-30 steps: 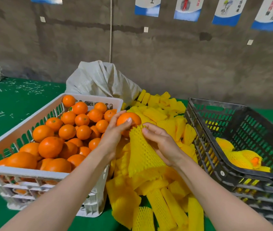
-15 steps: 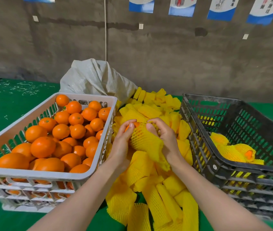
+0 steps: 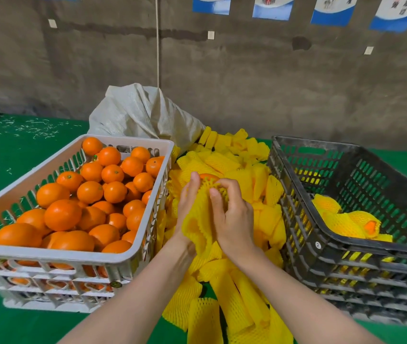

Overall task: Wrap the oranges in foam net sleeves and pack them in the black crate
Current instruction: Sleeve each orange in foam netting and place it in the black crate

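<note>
Between the two crates, both my hands hold one orange [image 3: 207,176] that sits inside a yellow foam net sleeve [image 3: 198,219]; only its top shows above the net. My left hand [image 3: 188,202] grips the sleeve's left side. My right hand [image 3: 232,214] curls over the sleeve's right side, fingers on its rim. The white crate [image 3: 56,254] on the left is heaped with bare oranges [image 3: 90,192]. The black crate [image 3: 353,247] on the right holds a few sleeved oranges [image 3: 346,220] in its near corner.
A loose pile of yellow foam sleeves [image 3: 232,309] covers the green table [image 3: 3,155] between the crates and runs back to a grey woven sack [image 3: 145,115]. A concrete wall stands close behind.
The sleeve has been drawn further up over the orange, which now shows only at its top. Both hands have closed in around it and stayed between the crates.
</note>
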